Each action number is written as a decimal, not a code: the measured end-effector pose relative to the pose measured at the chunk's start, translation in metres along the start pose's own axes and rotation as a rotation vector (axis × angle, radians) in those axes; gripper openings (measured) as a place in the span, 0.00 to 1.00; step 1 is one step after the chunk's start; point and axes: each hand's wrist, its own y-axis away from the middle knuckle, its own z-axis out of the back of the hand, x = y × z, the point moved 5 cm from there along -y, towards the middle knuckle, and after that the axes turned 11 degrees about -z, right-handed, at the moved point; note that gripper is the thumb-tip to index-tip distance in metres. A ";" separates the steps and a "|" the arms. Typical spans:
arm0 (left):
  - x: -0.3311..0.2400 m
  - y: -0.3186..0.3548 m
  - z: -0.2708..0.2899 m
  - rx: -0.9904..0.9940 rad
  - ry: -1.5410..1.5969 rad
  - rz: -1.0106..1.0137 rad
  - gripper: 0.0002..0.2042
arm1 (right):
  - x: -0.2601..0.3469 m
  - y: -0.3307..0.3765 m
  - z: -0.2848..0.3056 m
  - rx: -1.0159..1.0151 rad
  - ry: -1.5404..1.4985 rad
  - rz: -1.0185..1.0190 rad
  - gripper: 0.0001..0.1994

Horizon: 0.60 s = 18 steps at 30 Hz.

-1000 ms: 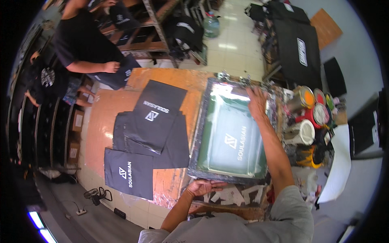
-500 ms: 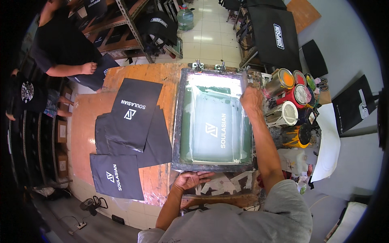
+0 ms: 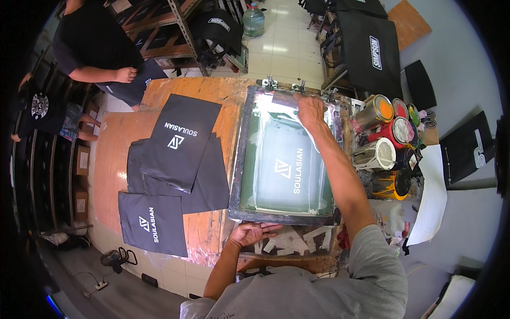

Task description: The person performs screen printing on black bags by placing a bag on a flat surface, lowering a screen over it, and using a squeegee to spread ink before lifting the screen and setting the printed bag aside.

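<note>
A printing screen [image 3: 231, 196] with a dark frame and green mesh lies on the wooden table in front of me. White lettering and a logo show in its pale middle. My right hand [image 3: 311, 110] is at the screen's far end, fingers closed on a flat grey squeegee [image 3: 285, 99], partly hidden by the hand. White ink lies along that end. My left hand [image 3: 254, 233] rests palm up at the near edge of the frame, fingers stretched out; whether it touches the frame I cannot tell. Black printed fabric pieces [image 3: 180, 141] lie overlapping to the left.
Metal clamps [image 3: 270, 83] sit at the screen's far edge. Ink cans [image 3: 376, 154] and scissors [image 3: 427, 118] crowd the right side. A person in black [image 3: 95, 42] stands at the far left, another [image 3: 48, 111] by the shelves. A water bottle [image 3: 254, 21] is on the floor beyond.
My right hand has moved from the screen's right edge leftward and away, to its far end, with the squeegee now visible. My left hand stays near the front edge. The whole view has shifted slightly.
</note>
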 end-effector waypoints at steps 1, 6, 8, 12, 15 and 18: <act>0.000 0.000 0.000 0.021 0.010 0.001 0.35 | -0.002 -0.003 -0.006 0.010 -0.001 -0.031 0.22; 0.002 0.000 0.004 -0.004 -0.012 0.021 0.35 | 0.006 0.005 -0.019 -0.152 -0.082 0.063 0.25; 0.002 0.001 0.003 -0.004 0.006 0.026 0.33 | 0.011 0.005 -0.026 -0.121 -0.104 0.067 0.26; 0.003 0.002 -0.001 0.035 0.064 0.079 0.37 | 0.008 -0.003 -0.022 -0.220 -0.195 0.034 0.29; 0.003 0.002 0.001 0.035 0.041 0.060 0.38 | -0.001 0.006 -0.015 -0.257 -0.141 0.100 0.32; 0.003 0.002 0.004 0.033 0.016 0.055 0.39 | -0.018 0.030 -0.006 -0.198 -0.225 -0.041 0.34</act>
